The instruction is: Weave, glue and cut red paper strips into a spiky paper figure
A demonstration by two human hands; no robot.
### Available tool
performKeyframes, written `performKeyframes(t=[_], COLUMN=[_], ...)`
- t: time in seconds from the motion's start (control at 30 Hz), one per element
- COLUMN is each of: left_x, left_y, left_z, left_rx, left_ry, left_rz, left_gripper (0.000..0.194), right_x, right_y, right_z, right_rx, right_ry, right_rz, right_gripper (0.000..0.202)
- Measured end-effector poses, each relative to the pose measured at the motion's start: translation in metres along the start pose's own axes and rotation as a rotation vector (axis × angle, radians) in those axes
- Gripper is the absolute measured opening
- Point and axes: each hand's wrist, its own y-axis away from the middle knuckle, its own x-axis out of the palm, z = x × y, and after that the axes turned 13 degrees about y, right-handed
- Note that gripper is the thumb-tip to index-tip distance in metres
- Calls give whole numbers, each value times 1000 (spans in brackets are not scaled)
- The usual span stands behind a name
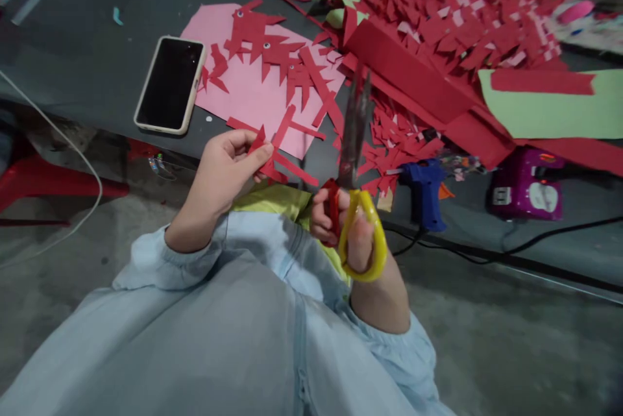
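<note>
Between the thumb and fingers of my left hand [232, 163] is a red paper cutout [263, 155] with pointed ends, held at the table's front edge. My right hand [335, 221] grips a pair of scissors [356, 134] by a yellow and a red handle loop, blades pointing away from me. The blades look nearly closed. Beyond my hands lies a pink sheet [233, 82] carrying spiky red paper shapes [250, 30] with small googly eyes. Red paper strips [295, 169] lie close to my left fingers.
A phone [170, 85] lies left of the pink sheet. At right are a blue glue gun [426, 192], a purple device [528, 185], a black cable [549, 232] and a green sheet [549, 114]. Red spiky paper pieces [438, 7] are heaped at the back right.
</note>
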Motion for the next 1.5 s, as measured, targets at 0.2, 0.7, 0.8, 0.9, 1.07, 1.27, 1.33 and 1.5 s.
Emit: performKeyframes(t=[0.2, 0.7, 0.8, 0.9, 1.07, 1.27, 1.33, 1.5], left_x=[10, 25, 27, 28, 30, 34, 35, 36], left_y=[-2, 1, 2, 3, 4, 5, 5, 5], left_z=[1, 12, 12, 12, 14, 13, 13, 13], left_rx=[86, -67, -65, -60, -61, -76, -86, -103], left_ry=[56, 64, 38, 17, 17, 7, 18, 22], left_rz=[-19, 109, 139, 144, 164, 145, 147, 161], left_gripper=[24, 24, 23, 23, 24, 33, 35, 34], right_x=[10, 15, 15, 16, 16, 19, 20, 20], right_y=[21, 17, 16, 15, 14, 13, 14, 14], right_z=[-17, -24, -24, -25, -26, -27, -27, -27], right_rx=[107, 76, 92, 109, 103, 125, 128, 137], right_ry=[26, 32, 2, -18, -53, -80, -81, -82], right_rz=[191, 162, 144, 129, 116, 102, 94, 91], right_gripper=[66, 58, 60, 60, 58, 51, 51, 50])
